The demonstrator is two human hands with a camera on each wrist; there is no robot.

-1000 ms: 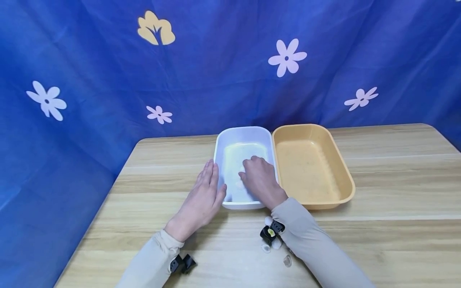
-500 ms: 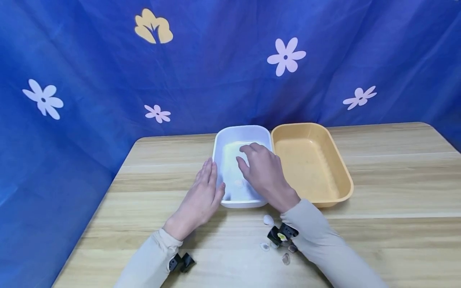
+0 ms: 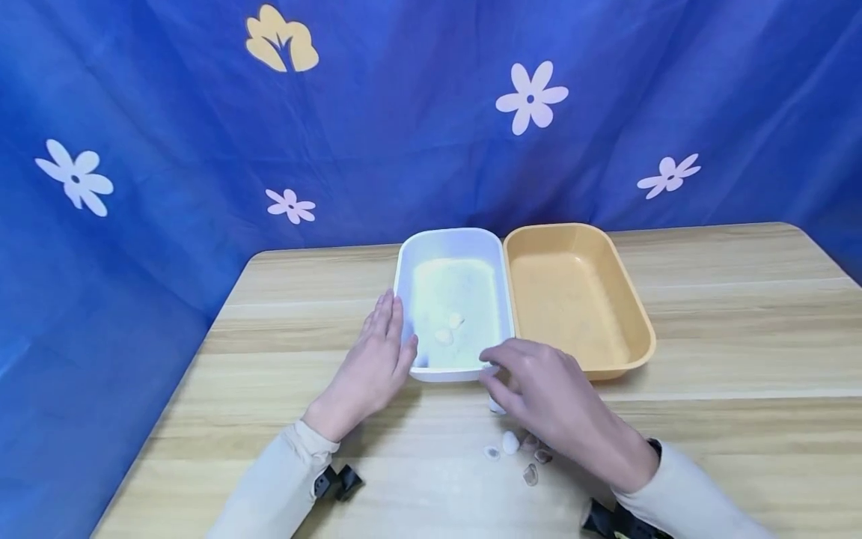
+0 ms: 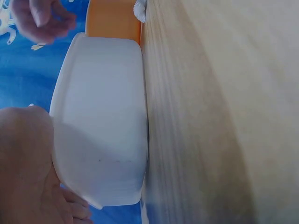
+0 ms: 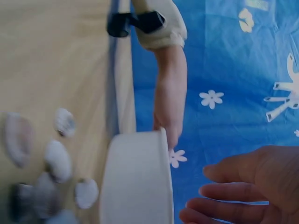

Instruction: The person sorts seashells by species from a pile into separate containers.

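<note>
My left hand (image 3: 369, 361) lies along the left wall of a white plastic basin (image 3: 459, 375), fingers straight and touching its rim. On the basin's floor are two pale seashells (image 3: 444, 336). My right hand (image 3: 555, 397) hovers above the table at the basin's near right corner, its fingers loosely bent and nothing visible between them; the right wrist view shows the fingers (image 5: 229, 209) apart. Below that hand several loose seashells (image 3: 510, 442) lie on the table, some white and some brownish. One white shell (image 3: 496, 406) sits close to the basin's front, partly hidden by the hand.
A yellow-orange basin (image 3: 622, 372) stands against the white one's right side, with no shells visible in it. Both stand on a wood-grain table (image 3: 741, 344), near its back edge. Behind hangs a blue curtain (image 3: 404, 150) with flower prints.
My right hand has risen out of the white basin and come back toward me and to the right, over the loose shells. The two shells inside are now uncovered. My left hand stays put.
</note>
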